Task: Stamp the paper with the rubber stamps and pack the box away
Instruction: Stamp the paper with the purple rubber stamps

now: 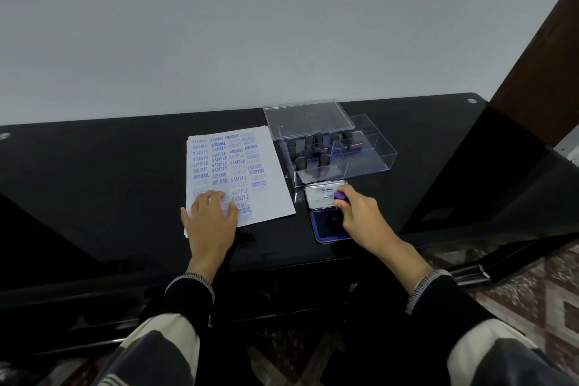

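Inside clear box (369,147): several stamps (324,160), lid (308,117) off.

On the worktop (94,166), paper (238,172) lies left; right of it sits a box (366,153) holding stamps (313,147), with an ink pad (326,229) nearer, in front of the box.

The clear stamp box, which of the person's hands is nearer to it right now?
Right. The right hand holds a purple-handled stamp over the ink pad, just in front of the clear stamp box. The left hand rests on the stamped paper, farther left.
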A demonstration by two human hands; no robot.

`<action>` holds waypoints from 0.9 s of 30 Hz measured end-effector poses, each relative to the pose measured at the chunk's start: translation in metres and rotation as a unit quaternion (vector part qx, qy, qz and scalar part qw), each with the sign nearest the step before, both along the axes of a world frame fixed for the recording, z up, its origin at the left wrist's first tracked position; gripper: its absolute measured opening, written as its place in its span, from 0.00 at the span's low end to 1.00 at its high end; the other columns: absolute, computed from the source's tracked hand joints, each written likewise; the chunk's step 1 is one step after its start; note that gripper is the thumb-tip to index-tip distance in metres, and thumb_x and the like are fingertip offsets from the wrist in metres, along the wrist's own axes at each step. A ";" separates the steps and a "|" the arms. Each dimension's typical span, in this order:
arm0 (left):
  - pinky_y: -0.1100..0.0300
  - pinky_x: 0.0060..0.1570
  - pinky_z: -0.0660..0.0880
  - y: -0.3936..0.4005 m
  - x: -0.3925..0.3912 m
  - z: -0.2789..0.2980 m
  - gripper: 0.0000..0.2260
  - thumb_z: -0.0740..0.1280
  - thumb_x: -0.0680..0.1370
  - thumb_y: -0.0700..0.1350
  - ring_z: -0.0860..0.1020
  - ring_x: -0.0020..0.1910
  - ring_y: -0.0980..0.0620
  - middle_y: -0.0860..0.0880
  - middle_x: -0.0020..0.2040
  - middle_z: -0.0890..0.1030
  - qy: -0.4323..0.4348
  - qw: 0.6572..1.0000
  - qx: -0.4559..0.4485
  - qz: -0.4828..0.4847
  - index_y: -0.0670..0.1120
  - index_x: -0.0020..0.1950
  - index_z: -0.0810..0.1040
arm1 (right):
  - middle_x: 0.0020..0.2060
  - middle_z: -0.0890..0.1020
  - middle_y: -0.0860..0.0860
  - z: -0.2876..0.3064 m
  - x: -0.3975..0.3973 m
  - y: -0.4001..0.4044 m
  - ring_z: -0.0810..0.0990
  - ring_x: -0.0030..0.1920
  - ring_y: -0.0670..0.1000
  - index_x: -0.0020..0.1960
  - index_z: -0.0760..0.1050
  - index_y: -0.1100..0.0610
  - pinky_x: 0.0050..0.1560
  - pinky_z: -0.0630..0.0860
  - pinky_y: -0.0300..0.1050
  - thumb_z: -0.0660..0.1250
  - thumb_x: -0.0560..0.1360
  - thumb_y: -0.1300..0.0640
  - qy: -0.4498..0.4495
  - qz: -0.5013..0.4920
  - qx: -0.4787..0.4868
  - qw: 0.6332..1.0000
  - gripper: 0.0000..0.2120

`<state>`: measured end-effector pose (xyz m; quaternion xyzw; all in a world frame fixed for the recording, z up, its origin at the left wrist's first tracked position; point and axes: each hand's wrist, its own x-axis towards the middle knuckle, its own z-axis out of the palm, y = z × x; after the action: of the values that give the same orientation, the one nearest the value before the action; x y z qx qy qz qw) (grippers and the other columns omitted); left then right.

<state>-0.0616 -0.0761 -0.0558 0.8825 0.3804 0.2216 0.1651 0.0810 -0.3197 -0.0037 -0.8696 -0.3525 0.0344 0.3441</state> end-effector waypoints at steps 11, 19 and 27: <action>0.37 0.72 0.53 0.000 0.000 -0.001 0.15 0.62 0.79 0.50 0.69 0.67 0.45 0.47 0.64 0.74 0.000 1.000 0.002 -0.001 0.45 0.62 0.75 | 0.50 0.74 0.50 -0.017 -0.039 -0.017 0.76 0.46 0.40 0.61 0.72 0.63 0.49 0.69 0.20 0.63 0.75 0.73 -0.002 -0.042 0.089 0.995 0.16; 0.37 0.71 0.53 0.000 0.000 0.000 0.15 0.62 0.79 0.50 0.70 0.67 0.45 0.47 0.64 0.75 0.001 1.000 0.006 -0.003 0.44 0.62 0.75 | 0.42 0.76 0.52 0.001 -0.018 -0.007 0.76 0.43 0.44 0.54 0.71 0.61 0.38 0.69 0.26 0.60 0.79 0.66 0.020 -0.015 0.044 0.999 0.06; 0.37 0.71 0.53 -0.001 -0.001 0.002 0.14 0.62 0.79 0.49 0.70 0.67 0.44 0.46 0.64 0.75 0.000 1.000 0.005 -0.002 0.44 0.62 0.75 | 0.41 0.76 0.52 -0.001 -0.021 -0.005 0.76 0.41 0.50 0.54 0.71 0.59 0.37 0.68 0.29 0.59 0.79 0.64 0.035 -0.027 0.060 0.997 0.05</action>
<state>-0.0626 -0.0775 -0.0540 0.8842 0.3777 0.2230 0.1607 0.0605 -0.3244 -0.0049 -0.8548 -0.3175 0.0343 0.4090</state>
